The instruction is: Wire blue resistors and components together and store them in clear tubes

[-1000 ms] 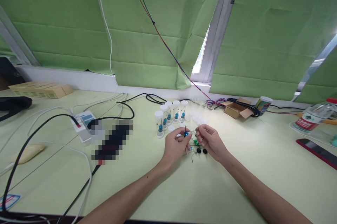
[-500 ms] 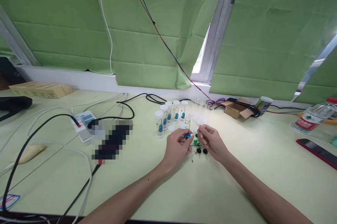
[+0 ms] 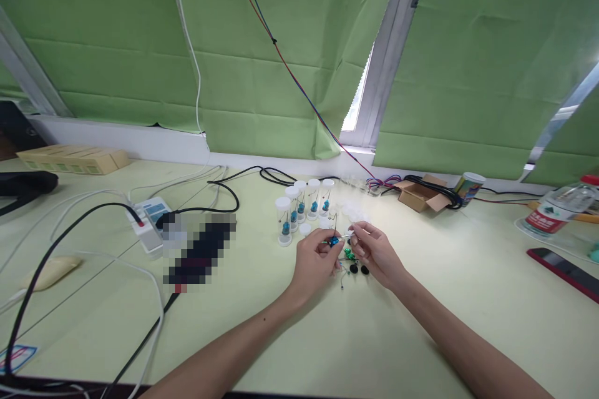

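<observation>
My left hand pinches a small shiny blue piece with a thin bent wire standing up from it. Facing it, my right hand is closed on a thin pale rod whose tip reaches to the blue piece. Below and between the hands lie small green pieces, black round pieces and thin wire bits, partly hidden by my fingers. Just behind my left hand stand several clear tubes with white caps, each with a blue piece and wire inside.
A power strip with cables lies to the left, beside a blurred dark object. At the back right are an open cardboard box and a can. A water bottle and a phone are at far right.
My right hand has shifted very slightly left, and the thin rod now shows more clearly against the blue piece. My left hand holds almost still.
</observation>
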Tool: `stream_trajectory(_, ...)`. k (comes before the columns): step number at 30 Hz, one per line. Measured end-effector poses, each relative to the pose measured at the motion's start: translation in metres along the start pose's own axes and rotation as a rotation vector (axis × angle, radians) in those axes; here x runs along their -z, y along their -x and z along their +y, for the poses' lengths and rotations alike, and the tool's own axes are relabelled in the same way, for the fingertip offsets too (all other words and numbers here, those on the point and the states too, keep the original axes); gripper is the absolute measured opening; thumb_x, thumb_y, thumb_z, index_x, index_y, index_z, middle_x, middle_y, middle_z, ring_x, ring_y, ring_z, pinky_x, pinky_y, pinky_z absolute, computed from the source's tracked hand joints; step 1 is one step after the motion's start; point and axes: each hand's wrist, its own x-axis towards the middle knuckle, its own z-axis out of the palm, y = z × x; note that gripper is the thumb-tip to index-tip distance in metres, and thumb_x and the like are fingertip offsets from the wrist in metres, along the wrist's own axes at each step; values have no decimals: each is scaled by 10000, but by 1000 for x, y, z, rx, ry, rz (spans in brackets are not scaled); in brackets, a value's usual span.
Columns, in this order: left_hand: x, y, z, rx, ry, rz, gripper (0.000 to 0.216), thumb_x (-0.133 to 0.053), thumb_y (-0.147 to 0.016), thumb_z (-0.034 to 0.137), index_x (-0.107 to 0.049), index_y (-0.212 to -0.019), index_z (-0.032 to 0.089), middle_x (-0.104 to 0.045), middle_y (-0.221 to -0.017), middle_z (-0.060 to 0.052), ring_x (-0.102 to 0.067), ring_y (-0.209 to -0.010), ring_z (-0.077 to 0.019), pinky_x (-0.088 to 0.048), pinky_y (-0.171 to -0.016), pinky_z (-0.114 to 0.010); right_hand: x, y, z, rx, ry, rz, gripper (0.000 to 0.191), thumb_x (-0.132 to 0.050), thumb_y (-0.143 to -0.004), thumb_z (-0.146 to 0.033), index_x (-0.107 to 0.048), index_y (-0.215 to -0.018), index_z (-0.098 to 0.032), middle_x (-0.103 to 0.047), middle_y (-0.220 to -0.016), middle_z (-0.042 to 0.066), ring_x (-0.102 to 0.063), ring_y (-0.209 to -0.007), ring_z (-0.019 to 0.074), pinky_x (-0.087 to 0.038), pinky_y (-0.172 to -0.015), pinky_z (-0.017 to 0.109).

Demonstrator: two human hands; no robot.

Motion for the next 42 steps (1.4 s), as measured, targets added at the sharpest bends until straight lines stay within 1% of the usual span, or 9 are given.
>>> stream_trajectory(2,0,-1,1,35,17,2,234,-665,-786,407,-628,-862,189,-577,-603,15,-537,-419,-110,-426,-397,-223,0,0,-1,8,6,7,300,-802,-709,-415,-648,-829,-188,-557,-619,-35,-419,-466,59,-319,-420,195)
stream_trajectory(4,1,-1,1,60,31,5,247,-663,-791,415,-614,-871,187,-536,-524,37,-523,-408,-113,-425,-403,-221,0,1,-2,12,9,2,302,-805,-705,-402,-665,-876,-197,-583,-655,-25,-444,-492,67,-348,-449,204)
stream_trajectory(8,1,-3,1,70,64,12,266,-673,-781,429,-604,-856,183,-563,-608,27,-541,-433,-105,-424,-404,-212,1,1,-2,23,9,-23,290,-813,-699,-370,-689,-900,-202,-607,-696,-12,-466,-528,72,-378,-488,215)
stream_trajectory(11,1,-3,3,71,74,12,275,-681,-773,435,-600,-845,181,-563,-657,25,-548,-440,-98,-420,-400,-206,1,0,-1,28,13,-22,282,-821,-692,-362,-689,-880,-199,-597,-677,-16,-469,-537,75,-379,-494,215)
stream_trajectory(17,0,-2,6,105,50,1,281,-679,-780,432,-586,-852,176,-538,-529,45,-502,-390,-92,-405,-407,-199,2,0,0,21,-6,-14,264,-827,-694,-363,-668,-807,-185,-584,-656,-23,-465,-530,73,-366,-491,217)
stream_trajectory(24,0,-2,2,95,31,-4,279,-670,-789,428,-592,-877,176,-544,-511,40,-493,-387,-91,-410,-413,-201,6,-2,4,37,3,-31,243,-790,-752,-352,-625,-720,-175,-575,-625,-28,-469,-503,67,-368,-480,206)
stream_trajectory(30,0,-1,3,99,30,13,288,-685,-768,433,-593,-862,177,-552,-531,34,-512,-394,-99,-409,-394,-200,4,-1,3,32,17,-16,286,-789,-750,-365,-587,-683,-173,-574,-606,-29,-470,-476,66,-363,-455,200)
stream_trajectory(35,-1,-2,1,91,22,31,288,-687,-758,429,-603,-870,177,-561,-547,28,-523,-400,-106,-411,-382,-205,4,-1,3,19,28,-8,311,-793,-740,-372,-562,-672,-174,-554,-567,-41,-438,-430,58,-330,-416,195)
stream_trajectory(42,-1,-2,0,65,-16,26,248,-670,-771,399,-613,-872,180,-527,-489,43,-500,-379,-106,-417,-387,-210,1,1,1,13,30,7,330,-803,-722,-363,-540,-648,-177,-526,-512,-55,-384,-388,48,-258,-372,188)
